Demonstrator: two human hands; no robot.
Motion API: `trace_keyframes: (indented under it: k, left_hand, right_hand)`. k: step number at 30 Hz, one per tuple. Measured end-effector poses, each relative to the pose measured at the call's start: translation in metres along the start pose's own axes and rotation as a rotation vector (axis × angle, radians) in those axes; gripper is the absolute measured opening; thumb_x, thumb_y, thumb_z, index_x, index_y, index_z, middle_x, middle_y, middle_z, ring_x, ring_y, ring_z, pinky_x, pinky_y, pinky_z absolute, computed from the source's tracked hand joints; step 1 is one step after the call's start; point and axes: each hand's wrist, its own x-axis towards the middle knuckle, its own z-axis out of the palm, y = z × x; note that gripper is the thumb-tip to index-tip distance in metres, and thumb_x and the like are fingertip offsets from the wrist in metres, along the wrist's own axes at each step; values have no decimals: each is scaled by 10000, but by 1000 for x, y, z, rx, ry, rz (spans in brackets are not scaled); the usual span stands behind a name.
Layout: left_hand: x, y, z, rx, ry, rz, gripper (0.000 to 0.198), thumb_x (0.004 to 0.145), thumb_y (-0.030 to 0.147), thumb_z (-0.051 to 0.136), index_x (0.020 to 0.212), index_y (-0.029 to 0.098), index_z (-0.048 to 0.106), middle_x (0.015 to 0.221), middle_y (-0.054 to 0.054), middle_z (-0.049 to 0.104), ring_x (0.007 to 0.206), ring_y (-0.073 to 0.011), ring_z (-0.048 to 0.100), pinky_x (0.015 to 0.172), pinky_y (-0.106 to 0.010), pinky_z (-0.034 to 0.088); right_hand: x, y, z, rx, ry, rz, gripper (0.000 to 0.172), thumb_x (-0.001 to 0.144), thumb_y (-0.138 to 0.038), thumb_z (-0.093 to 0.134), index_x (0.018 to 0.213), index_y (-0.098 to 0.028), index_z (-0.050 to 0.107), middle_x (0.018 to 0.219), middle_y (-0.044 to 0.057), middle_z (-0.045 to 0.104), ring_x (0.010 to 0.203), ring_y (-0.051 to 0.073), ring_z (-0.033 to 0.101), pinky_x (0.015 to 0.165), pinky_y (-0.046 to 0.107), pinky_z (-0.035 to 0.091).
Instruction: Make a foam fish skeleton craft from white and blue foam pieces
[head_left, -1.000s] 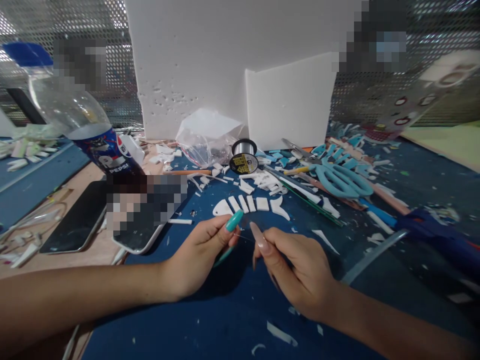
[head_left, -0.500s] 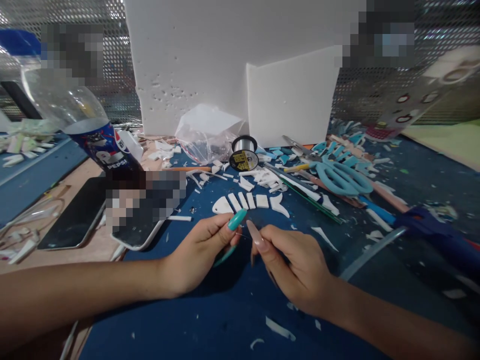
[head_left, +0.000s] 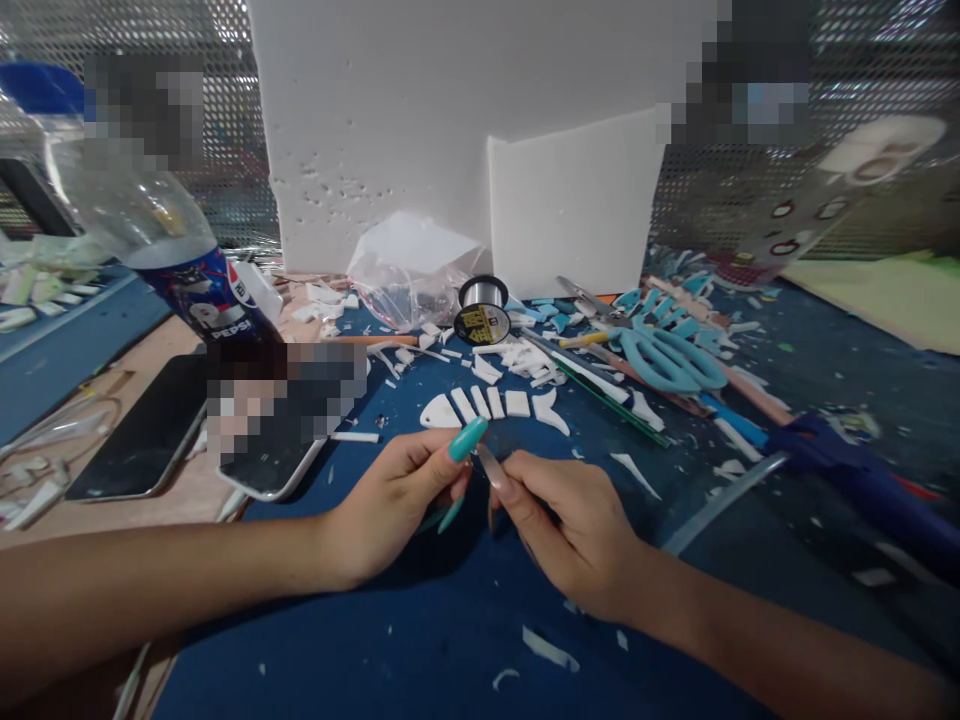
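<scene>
My left hand point(head_left: 409, 495), with long teal nails, is closed in a pinch of thumb against fingers. Facing it, my right hand point(head_left: 566, 520), with pale nails, pinches too, its thumb tip almost at the left one. A thin strand showed between the fingertips a moment ago; now it is too fine to make out. Just beyond the hands lies a fish cut from white foam in separate pieces: a head point(head_left: 440, 412) with an eye hole, narrow strips point(head_left: 478, 403), a squarish piece point(head_left: 517, 403) and a tail point(head_left: 551, 411). Behind stands a spool of clear line point(head_left: 484, 310).
Light-blue scissors point(head_left: 667, 355), a blue glue gun point(head_left: 840, 470) and foam scraps point(head_left: 525, 360) lie right and beyond. Two phones point(head_left: 146, 430) and a Pepsi bottle point(head_left: 217, 300) are at left. White foam boards point(head_left: 574, 210) stand at the back.
Both hands stay pinched, with the fingertips slightly closer together and the right thumb shifted toward the left hand. The whole view has shifted slightly; the foam fish lies as before.
</scene>
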Motion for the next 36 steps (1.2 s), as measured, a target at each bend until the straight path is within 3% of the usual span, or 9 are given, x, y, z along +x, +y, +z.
trace_keyframes:
  k: [5,10,16,26,32,36]
  left_hand:
    - [1,-2,0,-2,-11,3,477,838,561,432,564,171,407,495,52,354,465,-72,292,456,-218,239]
    - [2,-2,0,7,-8,0,491,830,587,417,570,170,406,487,62,324,453,-69,265,440,-213,216]
    - [1,0,2,8,-21,1,466,845,554,413,585,167,409,518,60,344,459,-64,262,437,-204,213]
    - [0,3,3,126,82,53,332,880,345,460,608,154,440,546,59,372,496,-62,305,455,-187,250]
    - [-4,2,4,183,31,100,335,890,310,452,594,154,435,540,58,369,494,-60,308,457,-183,261]
    - [-8,2,2,237,199,209,334,899,328,441,605,170,436,528,57,375,483,-67,325,455,-191,274]
  right_hand:
    - [0,0,0,73,4,41,296,915,-154,386,640,-159,495,476,-53,430,405,49,435,440,175,330]
    - [3,0,1,194,8,189,320,926,-217,390,616,-175,458,427,-64,422,343,45,403,397,175,320]
    - [7,3,4,398,-84,393,341,926,-339,384,638,-180,473,383,-71,405,313,59,408,360,176,334]
    - [6,3,1,418,-54,405,315,920,-332,379,654,-181,455,422,-67,428,324,54,431,352,165,343]
    - [6,2,-1,499,-101,372,247,905,-317,407,724,-173,493,461,-56,468,340,55,434,346,165,340]
    - [5,2,0,422,28,430,332,919,-344,403,635,-181,459,409,-68,423,313,49,408,342,168,323]
